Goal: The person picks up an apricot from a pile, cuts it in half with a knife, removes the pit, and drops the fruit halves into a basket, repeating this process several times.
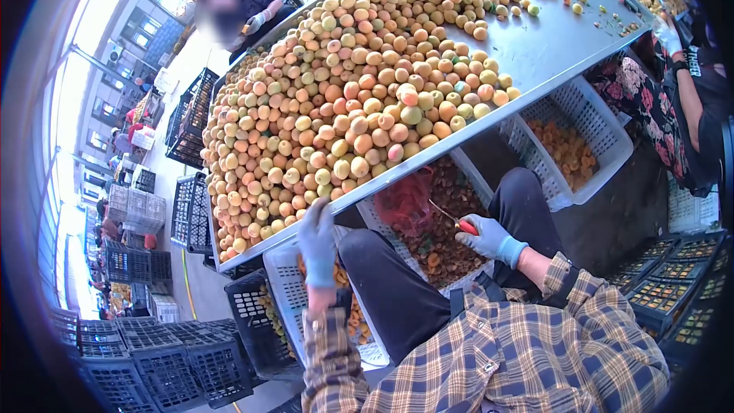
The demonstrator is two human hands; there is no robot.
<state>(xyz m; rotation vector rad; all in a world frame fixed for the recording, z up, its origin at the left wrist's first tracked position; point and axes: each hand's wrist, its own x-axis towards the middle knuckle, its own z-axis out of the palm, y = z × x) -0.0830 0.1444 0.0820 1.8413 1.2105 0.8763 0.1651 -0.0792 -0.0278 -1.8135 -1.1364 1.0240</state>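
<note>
My left hand [317, 243], in a pale glove, is at the table's near edge beside the heaped apricots [344, 107]. Its fingers point up towards the fruit, slightly blurred, and no fruit shows in them. In my gloved right hand [491, 239] is a red-handled knife [466, 226] with a thin metal blade pointing up and left. Below that blade stands a white crate [478, 176] holding brown pits and scraps, with a red mesh bag [405, 203] at its far end. Under my left forearm, another white crate [284, 279] contains orange apricot pieces.
The metal table [535, 50] spans the view ahead. At right, a co-worker's gloved hand [667, 34] is near a white crate [604, 141] with apricot halves. Another person [245, 11] works across the table. Black crates [164, 363] stack at left, with filled trays [665, 283] at right.
</note>
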